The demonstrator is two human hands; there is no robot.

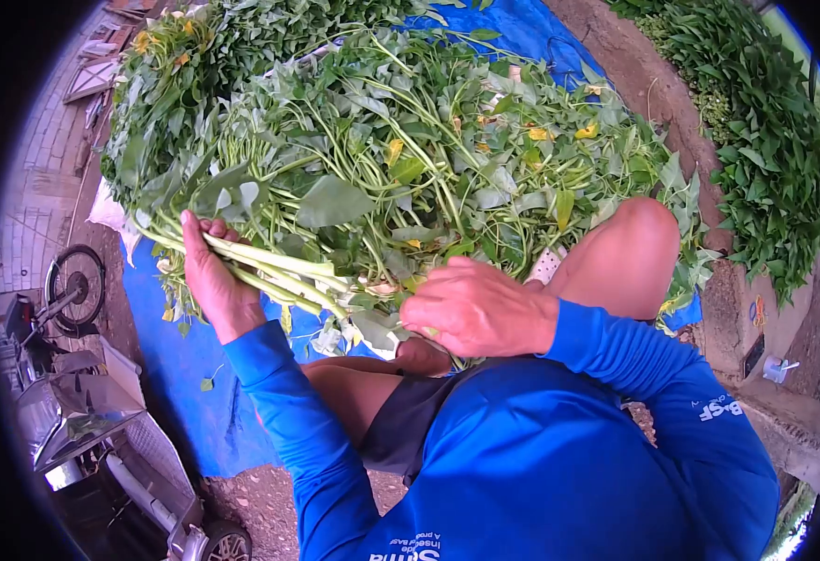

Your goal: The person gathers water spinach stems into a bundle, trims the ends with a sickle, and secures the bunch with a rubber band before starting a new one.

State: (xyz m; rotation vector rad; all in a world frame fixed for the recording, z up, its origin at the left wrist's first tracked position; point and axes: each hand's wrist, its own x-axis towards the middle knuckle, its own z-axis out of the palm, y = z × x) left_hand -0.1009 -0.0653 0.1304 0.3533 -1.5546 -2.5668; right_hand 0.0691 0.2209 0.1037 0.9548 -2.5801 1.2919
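My left hand [218,285] is closed around a bunch of leafy green stems [269,265] that look like water spinach. The thick cut ends point right, towards my other hand, and the leaves spread up and to the left. My right hand [485,309] is curled shut just right of the stem ends, above my lap. A green leaf [377,327] hangs beside its fingertips; what the fingers pinch is mostly hidden. In front of both hands lies a big heap of the same greens [428,140], with some yellowed leaves among them.
A blue tarp [171,374] lies under the heap. My bent knee [630,243] borders it on the right. More bundled greens [770,140] stand at far right, beside a concrete ledge [793,430]. At left are a bicycle-type wheel [75,285] and a metal-sided cart or vehicle [101,421].
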